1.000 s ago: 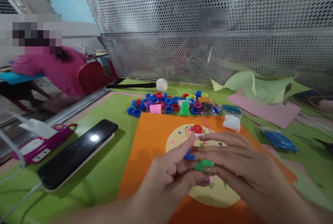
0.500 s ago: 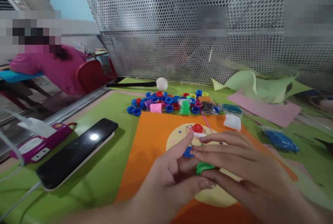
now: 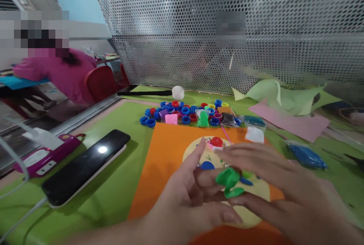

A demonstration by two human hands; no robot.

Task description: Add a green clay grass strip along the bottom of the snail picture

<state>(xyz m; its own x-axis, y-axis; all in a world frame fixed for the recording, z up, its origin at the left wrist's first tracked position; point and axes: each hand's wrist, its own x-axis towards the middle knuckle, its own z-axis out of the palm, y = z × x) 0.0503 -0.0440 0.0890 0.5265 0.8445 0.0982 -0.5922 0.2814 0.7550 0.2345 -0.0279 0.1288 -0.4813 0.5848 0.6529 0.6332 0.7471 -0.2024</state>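
A lump of soft green modelling clay (image 3: 229,180) is pulled out of shape between my two hands. My left hand (image 3: 187,192) has its fingers bent under the clay, its forefinger pointing up and its thumb stretched below. From the right, my right hand (image 3: 281,184) reaches over and grips the clay between thumb and a finger, its other fingers spread above. Beneath both hands lies a round cream disc (image 3: 192,150) on orange paper (image 3: 159,154). The disc carries a red dome (image 3: 217,142), a blue dome (image 3: 207,165) and small coloured bits, partly hidden by the hands.
Many coloured bottle caps (image 3: 186,110) and small clay bags (image 3: 203,118) lie behind the paper. At left are a black phone (image 3: 85,167) and a purple power strip (image 3: 51,156). A blue bag (image 3: 307,154) lies right, before a perforated metal panel (image 3: 170,29). A person (image 3: 59,70) sits far left.
The green clay has been opened out and now shows more between the hands. My right hand has moved slightly to the right, uncovering more of the disc.
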